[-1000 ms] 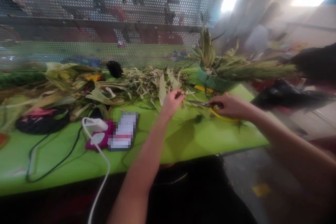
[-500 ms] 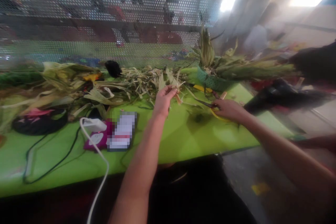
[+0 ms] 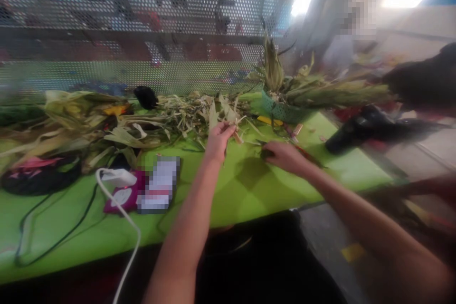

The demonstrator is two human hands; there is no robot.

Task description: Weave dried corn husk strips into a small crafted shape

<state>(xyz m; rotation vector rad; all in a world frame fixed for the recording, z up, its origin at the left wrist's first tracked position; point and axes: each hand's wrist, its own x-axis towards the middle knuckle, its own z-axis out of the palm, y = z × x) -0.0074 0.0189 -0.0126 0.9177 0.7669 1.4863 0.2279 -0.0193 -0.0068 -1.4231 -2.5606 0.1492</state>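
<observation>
My left hand (image 3: 218, 141) pinches a pale strip of dried corn husk (image 3: 230, 111), whose frayed ends stick out above and to the right of the fingers. To its right, just over the green table, my right hand (image 3: 287, 156) has its fingertips closed on a small dark green clump (image 3: 265, 153); its exact kind is too blurred to tell. Beside the back of that hand lies a reddish, thin item (image 3: 307, 153), partly covered. A heap of shredded husk (image 3: 188, 111) spreads behind my left hand.
A green basket (image 3: 283, 110) holding husk bundles stands at the back right, near a yellow object (image 3: 270, 121). A phone (image 3: 160, 185), a white charger (image 3: 119, 177) with cable and a magenta item (image 3: 121, 198) lie left. A perforated metal screen (image 3: 171, 52) borders the back.
My right hand has let go of the dark scissors, moved left and closed on the small clump on the table. The left hand keeps its hold on the husk.
</observation>
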